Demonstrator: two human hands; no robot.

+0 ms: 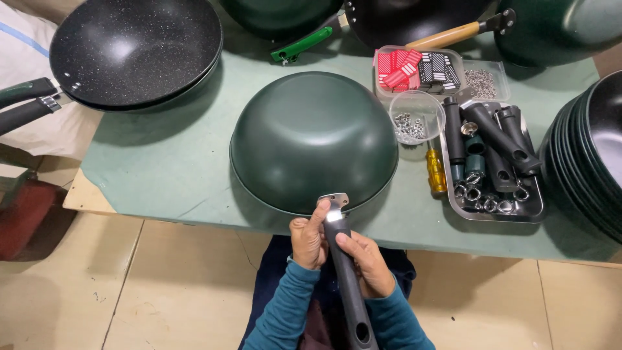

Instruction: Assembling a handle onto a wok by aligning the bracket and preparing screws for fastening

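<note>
Gripping the black handle (346, 279) from both sides, the left hand (308, 241) and the right hand (367, 260) are each curled closed around its upper end, the left thumb pressed up near the metal bracket (334, 202) where the handle meets the rim of the upturned dark green pan (313, 139). The pan lies dome-up at the centre of the green-covered surface (162, 168), its rim at six o'clock just above the hands, while the handle runs down toward the person's lap. It looks like stiff, fairly weighty metal with a smooth coated shell that would likely slip under bare fingers, so the matte handle or the rim near the bracket seems the surer place to hold it. At three o'clock of the pan sits a metal tray (492, 210) of spare black handles and small rings, with a clear cup (417, 116) of nuts and a yellow-handled tool (436, 172) between tray and pan. At ten o'clock rest speckled black pans (133, 48), and at three o'clock, at the far edge, a nested stack of pans (589, 155).
</note>
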